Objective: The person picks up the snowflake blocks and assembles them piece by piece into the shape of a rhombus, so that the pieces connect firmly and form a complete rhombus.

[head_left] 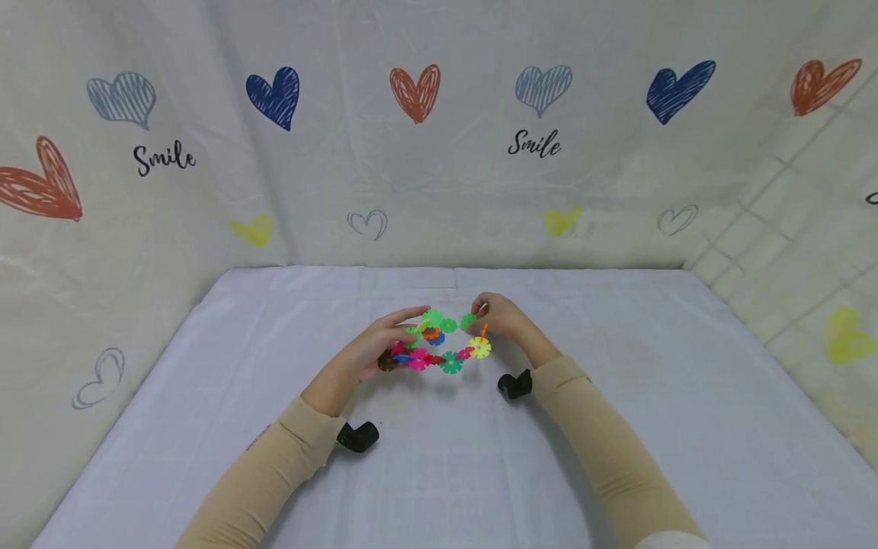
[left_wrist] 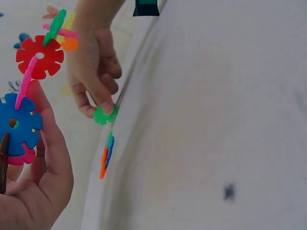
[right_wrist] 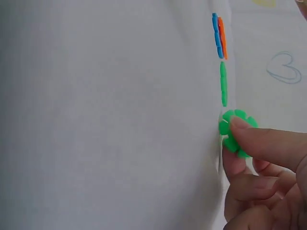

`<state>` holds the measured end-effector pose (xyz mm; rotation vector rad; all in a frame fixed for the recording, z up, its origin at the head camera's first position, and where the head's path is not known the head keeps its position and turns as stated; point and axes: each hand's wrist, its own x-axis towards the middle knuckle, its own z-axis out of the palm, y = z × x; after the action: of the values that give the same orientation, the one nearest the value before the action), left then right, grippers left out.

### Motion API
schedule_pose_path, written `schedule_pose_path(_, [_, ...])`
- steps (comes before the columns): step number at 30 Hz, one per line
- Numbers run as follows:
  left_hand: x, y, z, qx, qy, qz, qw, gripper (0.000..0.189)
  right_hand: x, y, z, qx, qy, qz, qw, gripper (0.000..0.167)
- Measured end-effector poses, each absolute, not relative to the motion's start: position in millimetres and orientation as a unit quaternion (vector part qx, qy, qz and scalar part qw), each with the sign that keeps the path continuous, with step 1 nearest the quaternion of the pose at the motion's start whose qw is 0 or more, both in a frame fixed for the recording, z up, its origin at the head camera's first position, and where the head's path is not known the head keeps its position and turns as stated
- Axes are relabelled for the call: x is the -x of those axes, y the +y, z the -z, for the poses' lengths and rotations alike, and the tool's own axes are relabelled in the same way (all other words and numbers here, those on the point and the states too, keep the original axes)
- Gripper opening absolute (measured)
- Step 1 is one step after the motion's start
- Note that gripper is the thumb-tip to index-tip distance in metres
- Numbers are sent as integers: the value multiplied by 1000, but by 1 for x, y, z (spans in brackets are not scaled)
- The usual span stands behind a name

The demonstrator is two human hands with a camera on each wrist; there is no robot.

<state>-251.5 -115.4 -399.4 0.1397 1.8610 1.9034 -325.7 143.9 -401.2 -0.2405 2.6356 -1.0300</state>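
Observation:
A chain of interlocking plastic flower discs (head_left: 419, 359), in pink, red, blue, green, yellow and other colours, is held up by my left hand (head_left: 373, 343). Its fingers lie around the left part of the chain; in the left wrist view a blue disc (left_wrist: 21, 127) and a red disc (left_wrist: 29, 55) stand out. At the chain's right end is a yellow disc (head_left: 480, 348) with an orange one (head_left: 484, 331) slotted on edge. My right hand (head_left: 499, 314) pinches a single green disc (right_wrist: 231, 143) between thumb and finger, apart from the chain.
Beyond the chain, a loose green disc (right_wrist: 223, 84), a blue disc (right_wrist: 217, 36) and an orange disc (right_wrist: 222, 38) lie on the white-covered table (head_left: 439, 473). Behind the table hangs a cloth (head_left: 466, 175) printed with hearts. Black wrist cameras (head_left: 358, 437) sit below the sleeves.

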Motion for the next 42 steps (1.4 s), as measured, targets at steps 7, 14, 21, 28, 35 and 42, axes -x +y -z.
schedule_pose_path(7, [252,-116,403,-65,689,-685,228,58,314,153,391,110,899,410,110,16])
schedule_pose_path(14, [252,-114,401,-60,684,-689,232,56,299,155,376,134,879,448,98,14])
schedule_pose_path(21, [251,-114,400,-55,666,-703,244,53,289,149,366,156,869,457,110,18])
schedule_pose_path(28, [251,-114,400,-55,673,-697,241,53,283,147,361,156,871,451,119,24])
schedule_pose_path(35, [251,-114,402,-60,677,-693,240,52,276,145,360,157,881,436,92,22])
schedule_pose_path(42, [252,-112,404,-82,698,-674,227,52,266,138,359,182,915,361,15,11])
